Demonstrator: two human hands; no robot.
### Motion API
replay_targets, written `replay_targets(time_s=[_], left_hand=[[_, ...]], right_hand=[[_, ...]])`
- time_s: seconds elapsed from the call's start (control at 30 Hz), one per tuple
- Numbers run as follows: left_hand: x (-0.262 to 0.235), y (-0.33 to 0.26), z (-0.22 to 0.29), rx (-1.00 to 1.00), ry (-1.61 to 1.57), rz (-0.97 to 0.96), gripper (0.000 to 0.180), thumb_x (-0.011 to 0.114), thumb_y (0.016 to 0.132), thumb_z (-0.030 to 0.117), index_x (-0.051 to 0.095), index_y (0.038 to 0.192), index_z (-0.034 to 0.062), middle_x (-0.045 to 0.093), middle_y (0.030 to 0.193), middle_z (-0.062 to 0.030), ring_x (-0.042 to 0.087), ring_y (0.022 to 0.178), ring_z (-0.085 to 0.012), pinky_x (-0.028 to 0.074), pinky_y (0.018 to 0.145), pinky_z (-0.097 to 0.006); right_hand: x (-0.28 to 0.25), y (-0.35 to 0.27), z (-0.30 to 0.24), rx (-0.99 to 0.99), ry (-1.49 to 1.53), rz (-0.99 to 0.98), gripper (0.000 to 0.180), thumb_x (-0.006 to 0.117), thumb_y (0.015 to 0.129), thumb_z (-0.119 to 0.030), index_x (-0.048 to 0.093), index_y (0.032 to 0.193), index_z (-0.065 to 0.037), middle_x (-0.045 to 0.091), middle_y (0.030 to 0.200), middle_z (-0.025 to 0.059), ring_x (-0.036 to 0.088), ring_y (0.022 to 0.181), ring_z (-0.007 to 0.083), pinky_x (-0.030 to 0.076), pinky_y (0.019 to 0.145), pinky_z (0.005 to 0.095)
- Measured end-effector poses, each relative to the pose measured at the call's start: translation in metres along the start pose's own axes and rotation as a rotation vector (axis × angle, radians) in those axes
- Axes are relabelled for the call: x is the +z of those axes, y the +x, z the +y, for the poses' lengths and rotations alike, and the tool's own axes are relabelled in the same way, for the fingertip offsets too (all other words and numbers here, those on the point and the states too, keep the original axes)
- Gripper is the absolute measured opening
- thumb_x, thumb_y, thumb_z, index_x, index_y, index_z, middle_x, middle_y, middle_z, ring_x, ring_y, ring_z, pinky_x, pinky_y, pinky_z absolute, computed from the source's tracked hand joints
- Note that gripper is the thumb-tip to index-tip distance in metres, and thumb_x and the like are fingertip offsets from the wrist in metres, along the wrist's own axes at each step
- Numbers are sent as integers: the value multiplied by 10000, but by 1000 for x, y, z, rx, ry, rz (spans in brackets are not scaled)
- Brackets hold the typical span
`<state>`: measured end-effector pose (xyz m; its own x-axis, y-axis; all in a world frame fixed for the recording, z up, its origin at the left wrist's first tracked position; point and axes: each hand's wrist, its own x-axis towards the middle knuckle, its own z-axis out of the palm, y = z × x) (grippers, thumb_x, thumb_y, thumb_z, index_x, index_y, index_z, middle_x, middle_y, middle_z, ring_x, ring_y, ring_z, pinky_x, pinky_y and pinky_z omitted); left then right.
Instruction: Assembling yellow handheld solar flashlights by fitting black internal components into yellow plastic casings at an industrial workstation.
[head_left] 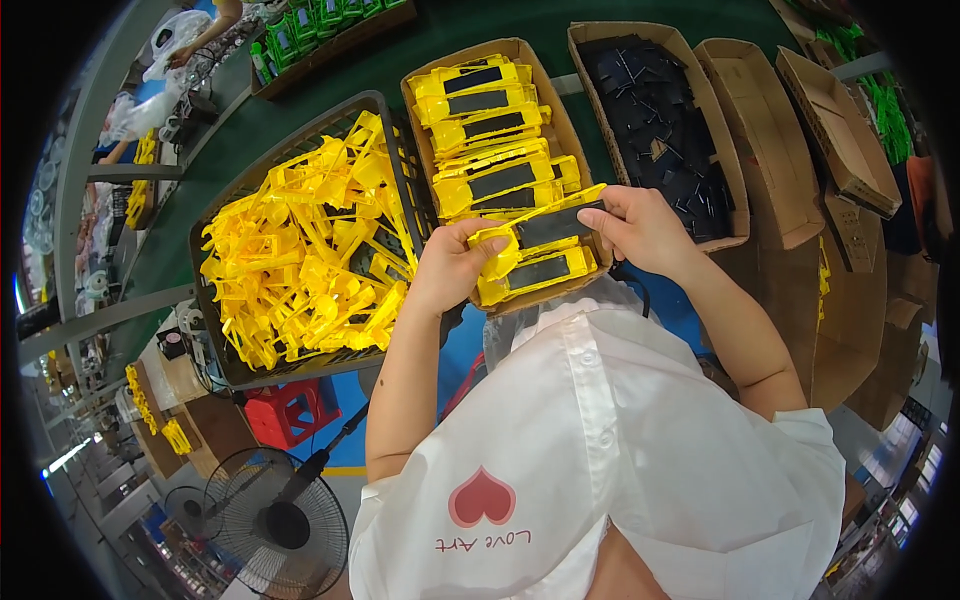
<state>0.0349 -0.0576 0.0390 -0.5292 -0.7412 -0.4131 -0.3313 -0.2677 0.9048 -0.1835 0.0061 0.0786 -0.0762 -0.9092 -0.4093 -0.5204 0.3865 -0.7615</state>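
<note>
At frame centre, left hand (452, 262) and right hand (645, 230), angled inward, pinch an elongated yellow plastic, black-panelled piece (550, 228) between closed fingers (615, 201).

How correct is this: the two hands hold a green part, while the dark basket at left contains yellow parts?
Only the held colour is wrong: the head view shows the left hand and right hand holding a yellow part, not green. The rest stands.

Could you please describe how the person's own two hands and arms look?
The left hand and right hand wear no gloves, and no ring, watch or bracelet can be seen. Both forearms are bare. The short sleeves are white and loose, ending near the elbows; they belong to a white button-front shirt with a red heart print.
</note>
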Motion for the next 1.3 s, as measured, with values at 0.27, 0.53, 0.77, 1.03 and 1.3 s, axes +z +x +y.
replay_targets(time_s=[0.27,0.53,0.77,1.03,1.3], left_hand=[[11,7,-5,-30,-194,15,158,612,765,89,608,895,-1,585,694,-13,509,617,-69,418,581,-199],[7,15,-13,1,-120,-43,171,616,755,80,601,902,-6,595,814,-42,521,714,-99,422,636,-208],[33,11,-12,-75,166,114,300,673,724,169,583,916,-43,595,747,-36,514,648,-83,434,589,-208],[53,18,13,205,671,-18,154,606,706,141,593,766,0,554,694,-196,539,653,-338,429,570,-334],[33,36,-10,311,-754,-203,227,433,825,210,485,662,60,433,534,-1,414,469,-150,395,570,-295]], right_hand=[[5,15,7,78,-186,-56,297,532,815,-276,538,817,21,588,731,130,580,655,204,454,576,298],[1,26,33,211,162,-127,375,649,717,-334,488,810,-8,584,691,107,566,598,161,451,581,268],[19,24,44,77,-105,126,326,640,731,-325,474,746,-44,554,657,106,539,594,159,415,556,268],[27,12,37,-175,7,18,504,635,712,-366,379,936,5,561,818,212,571,745,329,451,651,342],[25,10,21,-268,1153,-428,403,423,870,-354,327,1116,-49,513,809,97,495,598,106,391,526,193]])
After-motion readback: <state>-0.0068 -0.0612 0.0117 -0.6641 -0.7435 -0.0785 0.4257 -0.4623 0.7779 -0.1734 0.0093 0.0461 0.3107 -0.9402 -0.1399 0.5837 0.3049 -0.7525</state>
